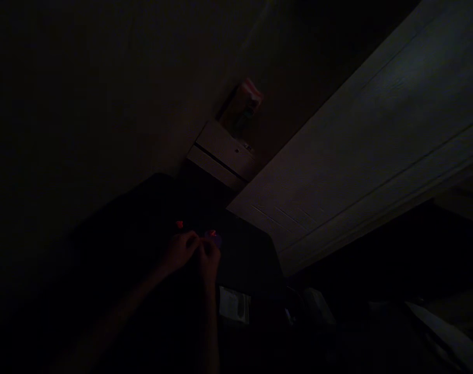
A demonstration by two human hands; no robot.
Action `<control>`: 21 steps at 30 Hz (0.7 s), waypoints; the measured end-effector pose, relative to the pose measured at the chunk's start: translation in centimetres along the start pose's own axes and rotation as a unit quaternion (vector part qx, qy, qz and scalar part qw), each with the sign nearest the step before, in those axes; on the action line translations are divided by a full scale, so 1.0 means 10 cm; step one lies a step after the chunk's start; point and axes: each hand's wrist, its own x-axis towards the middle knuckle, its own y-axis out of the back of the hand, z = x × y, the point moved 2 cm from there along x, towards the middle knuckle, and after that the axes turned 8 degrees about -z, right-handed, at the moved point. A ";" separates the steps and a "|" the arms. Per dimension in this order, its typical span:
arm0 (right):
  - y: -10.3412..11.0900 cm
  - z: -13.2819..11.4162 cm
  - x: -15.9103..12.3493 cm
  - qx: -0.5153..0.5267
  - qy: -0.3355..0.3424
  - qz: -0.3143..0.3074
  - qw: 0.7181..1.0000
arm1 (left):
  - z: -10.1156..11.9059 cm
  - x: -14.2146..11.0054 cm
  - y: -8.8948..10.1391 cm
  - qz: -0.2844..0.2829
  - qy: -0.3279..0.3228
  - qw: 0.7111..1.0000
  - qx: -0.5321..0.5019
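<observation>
Very dim light, dark round-cornered tabletop, pale drawer unit beyond, long pale panel at right

- Dark desk, its far corners rounded, its near part lost in shadow.
- Small red piece on the far left part.
- Purple item to its right, red showing on top; too dim to identify.
- Pale, flat rectangular packet nearer, a dark patch on it.
</observation>
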 end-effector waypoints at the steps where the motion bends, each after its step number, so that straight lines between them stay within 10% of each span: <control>1: 0.00 0.00 0.00 -0.003 0.000 -0.002 1.000 | -0.01 0.00 0.00 0.001 -0.003 1.000 -0.003; 21: 0.02 0.01 0.00 -0.013 -0.007 -0.005 1.000 | 0.03 -0.03 0.00 -0.008 0.005 1.000 -0.001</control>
